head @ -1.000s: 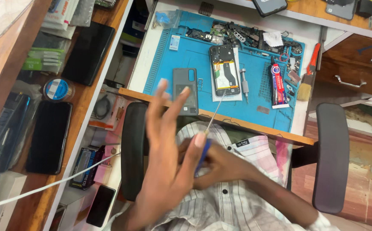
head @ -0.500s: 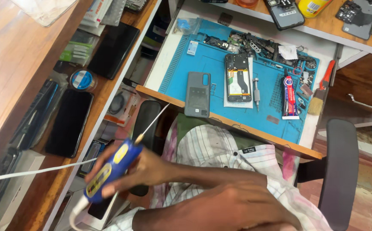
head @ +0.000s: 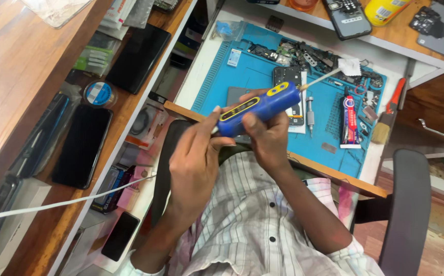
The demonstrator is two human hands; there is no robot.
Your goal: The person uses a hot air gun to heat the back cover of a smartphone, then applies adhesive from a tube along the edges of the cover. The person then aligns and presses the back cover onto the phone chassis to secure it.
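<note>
A cluttered phone-repair bench is filling the view, with a wooden shelf unit running along the left.

Nearest, a white cable (head: 53,204) is trailing in from the left over dark phones (head: 81,145) that are lying on the wooden shelves. Above the lap, the left hand (head: 196,163) is curling its fingers around the rear end of a blue and yellow electric tool (head: 257,107), while the right hand (head: 268,138) is gripping the tool's body from below, thumb pressing on its side. The tool's thin shaft is pointing right and far, over the blue work mat (head: 247,76). On that mat an opened phone (head: 288,79) is lying partly behind the tool, a glue tube (head: 348,120) is resting to the right, and a brush (head: 388,117) is sitting at the mat's right edge. Farther off, more phones are lying on the far shelf.
</note>
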